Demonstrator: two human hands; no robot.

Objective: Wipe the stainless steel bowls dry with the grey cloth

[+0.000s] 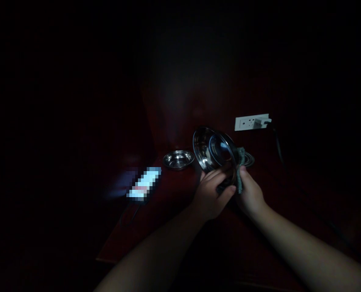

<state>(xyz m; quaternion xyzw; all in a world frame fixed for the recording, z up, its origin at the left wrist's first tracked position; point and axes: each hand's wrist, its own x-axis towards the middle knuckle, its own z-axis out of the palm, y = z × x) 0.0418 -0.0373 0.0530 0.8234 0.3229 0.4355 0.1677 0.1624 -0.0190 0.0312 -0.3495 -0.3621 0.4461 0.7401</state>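
One left hand [209, 196], yours: bare, fingers curled around the lower side of a shiny metal bowl [203, 152], grasping it, thumb pointing toward your other hand. One right hand [252, 196], yours: bare, thumb pressing a grey-green cloth [240, 172] against the bowl's right side; the rest of its fingers are mostly hidden behind, so you cannot tell their exact hold. One metal bowl, as above: tilted well over between your hands, its mouth turned to the left, its polished inside catching light; whether it touches the surface below cannot be told. One stack of rounded metal rims [250, 159], partly hidden by bowl and cloth, just beyond your right thumb; count unclear. One shallow metal dish [179, 160], upright, left of the bowl. One phone [144, 184], screen lit and blurred into squares, farther left; one thin cable [132, 219] lying in a loop near its close end. One dark red table [174, 186] beneath these. One white socket panel [244, 123] on the upright surface beyond, with one plug [263, 121] inserted and a dark cord [278, 144] hanging from it. Surroundings: deep shadow.
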